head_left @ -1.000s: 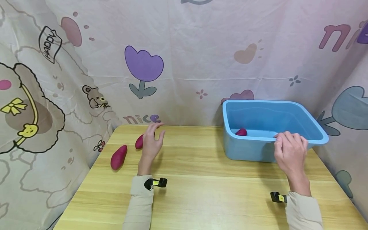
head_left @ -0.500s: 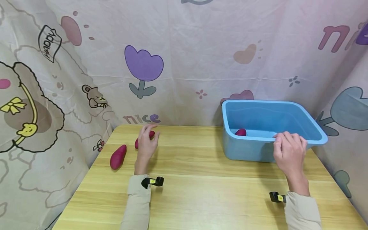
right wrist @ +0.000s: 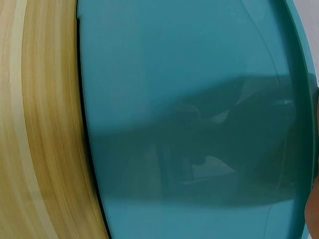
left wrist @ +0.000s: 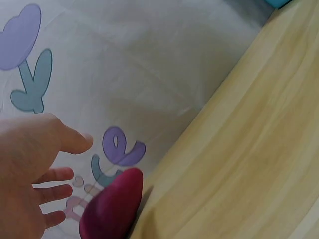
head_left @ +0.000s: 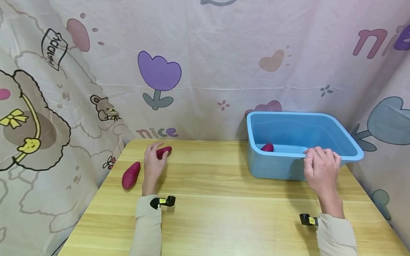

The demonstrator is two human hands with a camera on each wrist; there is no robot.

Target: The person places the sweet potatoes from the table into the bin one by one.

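Note:
My left hand (head_left: pixel 153 165) hovers over the left part of the table, fingers loosely bent around the far side of a dark magenta sweet potato (head_left: pixel 164 151). In the left wrist view, a gap shows between the spread fingers (left wrist: pixel 55 192) and that sweet potato (left wrist: pixel 112 206). A second sweet potato (head_left: pixel 131 176) lies left of my wrist. At right, my right hand (head_left: pixel 322 170) grips the front rim of a blue plastic tub (head_left: pixel 277 166). One more sweet potato (head_left: pixel 267 147) is inside the tub, partly hidden by its rim. The tub's wall (right wrist: pixel 174 55) fills the right wrist view.
The wooden table (head_left: pixel 217 213) ends at a cloth backdrop (head_left: pixel 217 64) printed with cartoon figures, which also rises on both sides. Small black wrist cameras sit on both sleeves (head_left: pixel 147 224). The tub stands at the table's back right.
My left hand has shifted left and slightly back toward me, uncovering more of the sweet potato beside it. My right hand stays on the tub rim.

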